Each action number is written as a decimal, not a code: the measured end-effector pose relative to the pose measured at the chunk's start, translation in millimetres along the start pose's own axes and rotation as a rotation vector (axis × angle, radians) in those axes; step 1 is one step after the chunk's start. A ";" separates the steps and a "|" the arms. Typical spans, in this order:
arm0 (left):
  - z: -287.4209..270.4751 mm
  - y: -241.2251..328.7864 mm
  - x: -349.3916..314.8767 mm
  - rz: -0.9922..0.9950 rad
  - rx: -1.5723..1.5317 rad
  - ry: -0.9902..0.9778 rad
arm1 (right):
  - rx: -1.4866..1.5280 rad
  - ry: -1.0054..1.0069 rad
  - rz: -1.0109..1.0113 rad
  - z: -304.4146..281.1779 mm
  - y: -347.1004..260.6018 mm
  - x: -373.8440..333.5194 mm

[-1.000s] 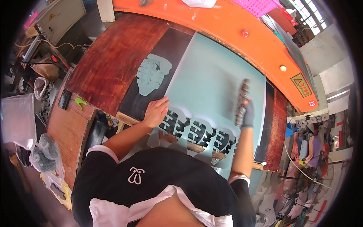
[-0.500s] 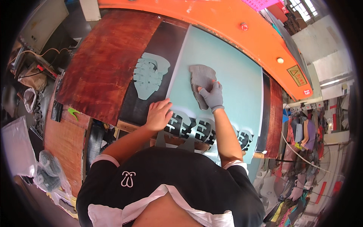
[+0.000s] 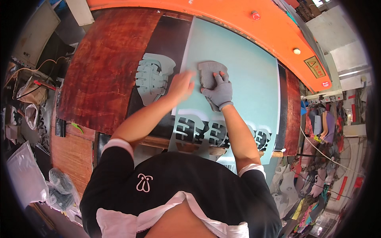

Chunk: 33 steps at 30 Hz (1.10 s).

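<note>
Gloved right hand [image 3: 219, 90] on grey block [image 3: 207, 71], teal sheet [image 3: 250, 75] beneath; bare left hand [image 3: 182, 88] just beside.
Block sits near the sheet's left edge, bare sheet open to its right; toothed gaps [image 3: 185, 130] along the near edge. Cut teal pieces [image 3: 151, 79] lie at left on the black strip [image 3: 168, 35]. Orange machine beam [image 3: 285, 35] borders the far side: yellow triangle warning label [image 3: 314, 67], round red sticker [image 3: 326, 84]. Right fingers spread on block top, thumb apart. Left fingers blurred, cannot tell if pinching or touching.
</note>
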<state>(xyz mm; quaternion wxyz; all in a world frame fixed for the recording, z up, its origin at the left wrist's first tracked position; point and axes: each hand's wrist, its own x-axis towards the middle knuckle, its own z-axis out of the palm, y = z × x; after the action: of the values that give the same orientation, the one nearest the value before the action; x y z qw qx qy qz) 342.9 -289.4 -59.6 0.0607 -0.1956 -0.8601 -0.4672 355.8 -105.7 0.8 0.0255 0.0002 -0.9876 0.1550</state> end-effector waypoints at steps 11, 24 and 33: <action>-10.1 -10.2 -99.2 0.146 0.022 0.069 | 0.088 0.181 0.025 19.9 -50.7 -5.6; -12.6 -10.0 -99.6 0.147 0.015 0.066 | 0.066 0.129 0.096 27.2 -51.7 -3.1; -10.9 -9.8 -98.2 0.171 0.014 0.120 | -0.017 0.106 0.167 27.5 -55.4 -0.6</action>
<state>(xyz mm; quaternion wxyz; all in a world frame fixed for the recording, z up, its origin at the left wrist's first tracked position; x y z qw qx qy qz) 428.1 -330.6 -89.3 0.1531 -0.2397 -0.8383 -0.4651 355.5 -166.9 -8.4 0.0645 -0.0906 -0.9827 0.1480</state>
